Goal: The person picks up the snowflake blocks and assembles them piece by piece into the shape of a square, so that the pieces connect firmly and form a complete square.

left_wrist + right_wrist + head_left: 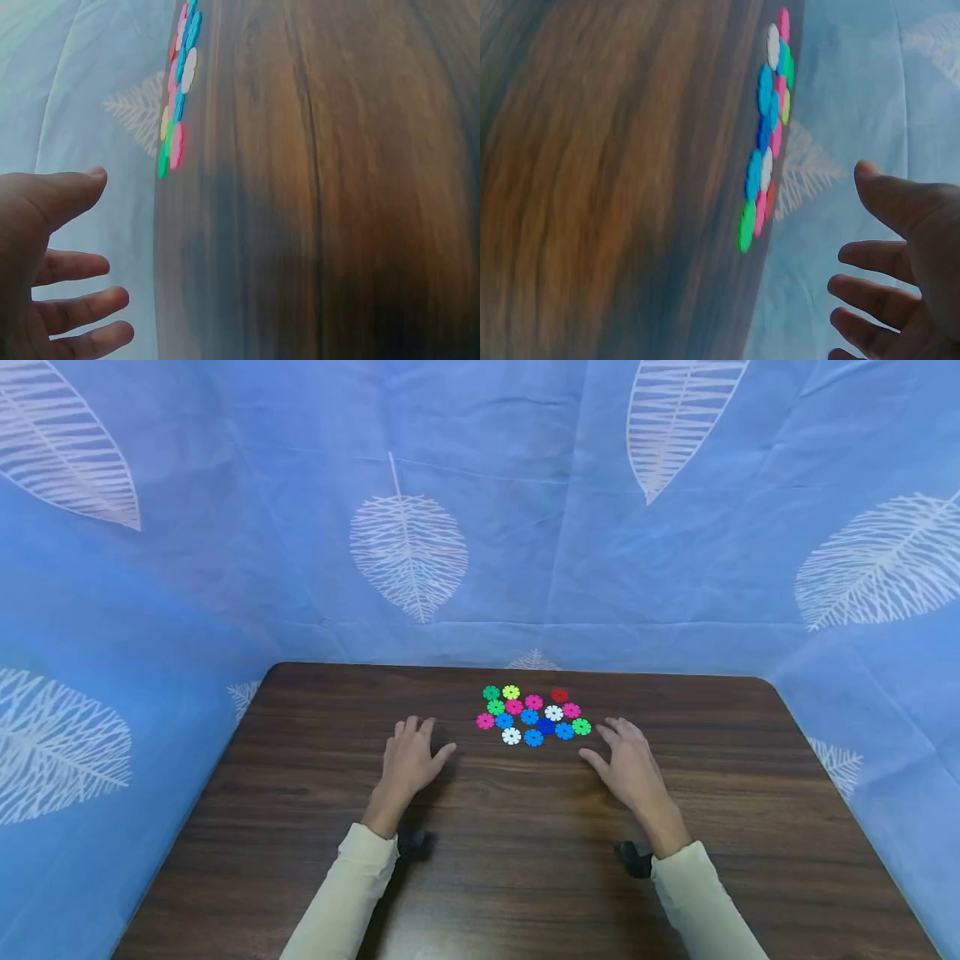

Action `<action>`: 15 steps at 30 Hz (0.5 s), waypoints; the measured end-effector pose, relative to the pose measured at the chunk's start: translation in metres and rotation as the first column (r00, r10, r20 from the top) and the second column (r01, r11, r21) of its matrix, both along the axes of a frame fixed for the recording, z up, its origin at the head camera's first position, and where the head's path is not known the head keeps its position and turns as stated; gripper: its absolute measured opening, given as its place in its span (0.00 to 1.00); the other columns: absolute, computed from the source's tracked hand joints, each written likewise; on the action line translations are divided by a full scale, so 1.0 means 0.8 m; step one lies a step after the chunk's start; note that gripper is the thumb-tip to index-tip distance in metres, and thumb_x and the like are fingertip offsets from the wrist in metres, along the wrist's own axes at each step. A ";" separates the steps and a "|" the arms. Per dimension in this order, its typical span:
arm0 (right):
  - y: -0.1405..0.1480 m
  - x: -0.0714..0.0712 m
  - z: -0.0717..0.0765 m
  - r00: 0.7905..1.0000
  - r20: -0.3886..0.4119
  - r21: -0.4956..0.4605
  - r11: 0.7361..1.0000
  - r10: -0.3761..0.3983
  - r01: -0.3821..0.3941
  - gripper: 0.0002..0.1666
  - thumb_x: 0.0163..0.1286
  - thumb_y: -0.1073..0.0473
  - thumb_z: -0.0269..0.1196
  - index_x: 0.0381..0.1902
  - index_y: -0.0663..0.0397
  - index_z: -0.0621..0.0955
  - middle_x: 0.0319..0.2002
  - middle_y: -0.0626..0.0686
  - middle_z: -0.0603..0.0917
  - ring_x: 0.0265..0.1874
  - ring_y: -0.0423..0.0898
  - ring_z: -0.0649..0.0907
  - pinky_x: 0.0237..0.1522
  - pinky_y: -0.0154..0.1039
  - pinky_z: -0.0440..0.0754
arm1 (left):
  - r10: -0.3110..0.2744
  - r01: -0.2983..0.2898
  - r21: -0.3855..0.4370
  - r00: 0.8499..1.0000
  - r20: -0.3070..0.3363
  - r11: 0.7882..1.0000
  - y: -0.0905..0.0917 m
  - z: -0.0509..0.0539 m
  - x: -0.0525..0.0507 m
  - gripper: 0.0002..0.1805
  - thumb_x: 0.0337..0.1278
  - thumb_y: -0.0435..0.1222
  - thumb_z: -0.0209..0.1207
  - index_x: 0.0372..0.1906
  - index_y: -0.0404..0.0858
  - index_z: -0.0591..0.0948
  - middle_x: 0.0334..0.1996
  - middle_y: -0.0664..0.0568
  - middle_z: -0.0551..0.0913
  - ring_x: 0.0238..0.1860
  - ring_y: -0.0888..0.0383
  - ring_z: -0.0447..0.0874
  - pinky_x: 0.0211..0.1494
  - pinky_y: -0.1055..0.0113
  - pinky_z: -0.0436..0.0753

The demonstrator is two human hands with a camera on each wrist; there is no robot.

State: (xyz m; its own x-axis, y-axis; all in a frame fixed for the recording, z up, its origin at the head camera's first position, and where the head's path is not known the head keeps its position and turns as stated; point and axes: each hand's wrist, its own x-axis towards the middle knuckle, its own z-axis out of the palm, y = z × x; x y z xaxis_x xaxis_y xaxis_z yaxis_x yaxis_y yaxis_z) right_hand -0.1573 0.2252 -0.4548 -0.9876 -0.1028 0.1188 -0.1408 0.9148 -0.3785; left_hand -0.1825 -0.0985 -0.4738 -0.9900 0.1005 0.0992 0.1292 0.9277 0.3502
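Several flat, notched, flower-shaped discs lie in a loose cluster near the table's far edge, among them a red disc (559, 695), a yellow disc (512, 692), a white disc (512, 736) and a dark blue disc (546, 726). To the left of the cluster, my left hand (410, 758) is held with fingers relaxed and thumb spread, holding nothing. On the other side my right hand (632, 766) is likewise loose and holds nothing. Its fingertips are close to a light green disc (581, 727) at the cluster's right end. Both wrist views show the discs edge-on, apart from the fingers.
The brown wooden table (495, 860) has rounded far corners. Behind and beside it hangs a blue cloth (510, 543) with white leaf prints. A dark wrist device (414, 843) shows at the left wrist, another device (633, 859) at the right.
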 end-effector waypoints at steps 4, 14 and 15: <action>-0.017 -0.007 -0.005 1.000 0.008 -0.007 1.000 -0.010 0.010 0.31 0.65 0.49 0.63 0.56 0.69 0.75 0.56 0.68 0.75 0.59 0.64 0.72 0.59 0.59 0.72 | -0.017 0.017 0.001 1.000 0.011 1.000 0.013 -0.002 -0.005 0.33 0.57 0.55 0.59 0.60 0.35 0.75 0.56 0.39 0.75 0.54 0.42 0.72 0.52 0.46 0.77; -0.050 -0.039 -0.016 0.980 0.186 -0.147 0.984 -0.072 0.100 0.20 0.66 0.52 0.63 0.45 0.65 0.81 0.33 0.57 0.83 0.31 0.47 0.79 0.40 0.46 0.81 | -0.052 0.045 0.103 0.996 0.074 0.994 0.054 -0.003 -0.020 0.26 0.53 0.52 0.64 0.47 0.35 0.81 0.43 0.44 0.82 0.46 0.48 0.78 0.44 0.53 0.82; -0.053 -0.042 -0.017 0.973 0.217 -0.155 0.981 -0.080 0.115 0.20 0.66 0.52 0.63 0.45 0.65 0.81 0.32 0.56 0.84 0.31 0.46 0.79 0.41 0.45 0.81 | -0.054 0.043 0.122 0.995 0.087 0.992 0.059 -0.004 -0.021 0.25 0.53 0.52 0.64 0.45 0.35 0.81 0.40 0.45 0.82 0.43 0.49 0.79 0.41 0.54 0.82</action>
